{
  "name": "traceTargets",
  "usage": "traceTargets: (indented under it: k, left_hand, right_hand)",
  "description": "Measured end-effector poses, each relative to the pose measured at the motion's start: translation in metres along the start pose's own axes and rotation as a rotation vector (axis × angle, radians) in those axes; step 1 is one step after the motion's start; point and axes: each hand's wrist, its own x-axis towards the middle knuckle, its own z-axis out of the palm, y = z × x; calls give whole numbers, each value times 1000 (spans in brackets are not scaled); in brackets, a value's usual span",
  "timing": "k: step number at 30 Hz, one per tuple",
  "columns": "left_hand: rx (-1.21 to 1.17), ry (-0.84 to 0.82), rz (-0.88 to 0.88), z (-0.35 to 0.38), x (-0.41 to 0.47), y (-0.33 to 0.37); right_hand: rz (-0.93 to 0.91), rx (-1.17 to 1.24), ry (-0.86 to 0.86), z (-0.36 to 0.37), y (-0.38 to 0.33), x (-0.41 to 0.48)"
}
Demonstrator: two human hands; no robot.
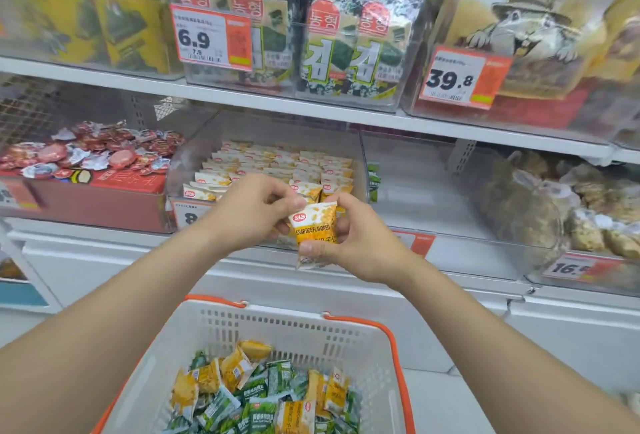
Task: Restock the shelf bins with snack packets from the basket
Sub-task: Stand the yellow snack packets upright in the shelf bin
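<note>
White shop shelving (346,111) across the head view, clear bins in two tiers. Upper tier: seaweed packs (346,49) behind a 6.9 tag (207,36), a 39.8 tag (457,76) further right. Lower tier, centre: bin (183,170) filled with rows of yellow packets (277,163); next bin (433,191) to the right with a few green packets (374,180) against its left wall, print too small to read. Far left, red sweets (93,153), blurred; far right, brownish bags (554,198), too smeared to name. Just before the centre bin, one packet (313,225), roughly upright, marked CRAB ROE FLAVORED, lower print covered by a thumb. Left hand (252,208) pinching its top left corner; right hand (363,239) gripping its lower right side, thumb across the front. More yellow behind the left hand, impossible to tell whether a second packet. Low tag (188,215) mostly hidden by the left wrist, only an 8 legible; right tag (571,267) cut to 16. Below, white basket (294,326) with orange handles, heap (263,395) of yellow and green packets inside, bottom cut off by the frame edge.
</note>
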Motion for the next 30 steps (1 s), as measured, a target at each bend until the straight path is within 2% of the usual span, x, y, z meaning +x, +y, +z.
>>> traceTargets:
  k: [3,8,11,13,15,17,19,21,30]
  left_hand:
    - [139,82,118,0,1,2]
    - [164,173,246,2,3,3]
    - [218,235,273,5,9,-3]
    - [338,212,264,8,14,-10]
    - [489,161,255,10,18,-17]
    - [613,89,240,11,20,-23]
    - [690,12,198,9,22,-26]
    - [733,-54,162,7,24,-29]
    - [739,-5,197,7,39,-32]
  right_hand:
    - [-20,-54,16,-4,-7,1]
    - [-9,-279,12,-19,-24,9]
    - [-11,-348,160,-32,-31,21]
    - [-34,-430,327,-39,-34,30]
    - [-57,-533,396,-42,-32,40]
    - [-72,-755,353,-41,-29,50]
    - [-81,-1075,265,-35,-28,63]
    - [-59,-1264,167,-28,-28,77]
    - [149,-1527,-75,-15,-30,118]
